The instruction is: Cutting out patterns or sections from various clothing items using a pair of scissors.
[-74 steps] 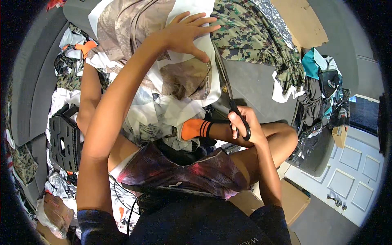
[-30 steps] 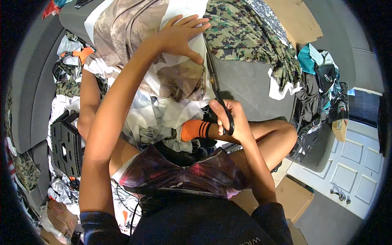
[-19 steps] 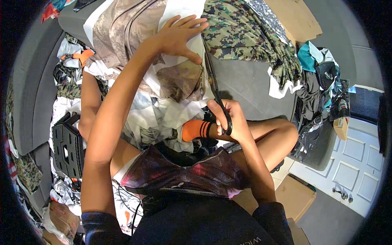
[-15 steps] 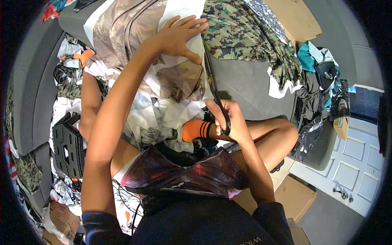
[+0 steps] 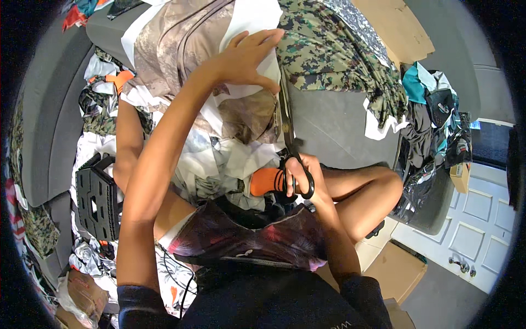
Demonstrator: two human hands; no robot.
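Observation:
My left hand [image 5: 241, 63] rests palm down on a tan-and-brown patterned fabric [image 5: 175, 49] with white borders. Its fingers are stretched out and its thumb points toward the fabric's right edge. In my right hand [image 5: 305, 174] is a pair of long dark scissors [image 5: 285, 120], thumb and fingers at the black handle loops. The blades point away from me along that right edge, just beside my left thumb. How far the blades are apart is hard to make out. Below the patterned piece lie crumpled white and grey fabric scraps [image 5: 219, 164].
Green camouflage fabric [image 5: 334, 49] lies right of the patterned piece on a grey surface [image 5: 329, 118]. Cardboard [image 5: 397, 27] is at the far right. Dark and teal garments [image 5: 433, 104] are heaped at right. A black slotted plastic item [image 5: 96, 200] stands at left. My crossed legs flank the scraps.
The scissors' handle loops have spread apart in my right hand, which sits slightly lower. My left hand stays on the fabric with its fingers less spread. The whole view has shifted a little.

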